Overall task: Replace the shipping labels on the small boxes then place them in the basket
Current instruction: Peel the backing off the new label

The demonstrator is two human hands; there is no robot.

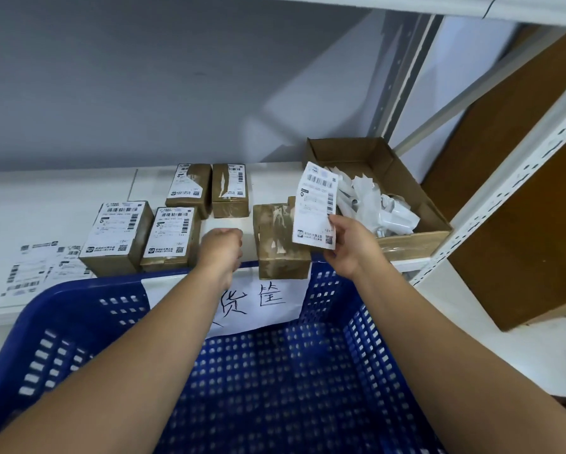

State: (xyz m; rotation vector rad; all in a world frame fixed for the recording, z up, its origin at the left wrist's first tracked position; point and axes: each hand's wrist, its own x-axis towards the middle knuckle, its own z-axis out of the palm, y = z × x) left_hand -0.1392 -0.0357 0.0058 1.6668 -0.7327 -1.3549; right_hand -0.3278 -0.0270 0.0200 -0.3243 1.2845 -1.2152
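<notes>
My right hand (349, 245) pinches a white shipping label (316, 206) by its lower edge, holding it up just right of a bare brown small box (280, 242) whose top shows torn label residue. That box stands on the white shelf (62, 191) at the rim of the blue basket (275, 371). My left hand (222, 249) hovers left of the bare box with fingers curled and nothing in it. Several labelled small boxes sit to the left: two in front (117, 235) (172, 239) and two behind (190, 188) (231, 190).
An open cardboard tray (416, 198) with crumpled white label scraps stands at the right on the shelf. Loose label sheets (36, 267) lie at the left. A white paper sign (262, 306) hangs on the basket's far wall. Metal rack uprights and a brown board stand to the right.
</notes>
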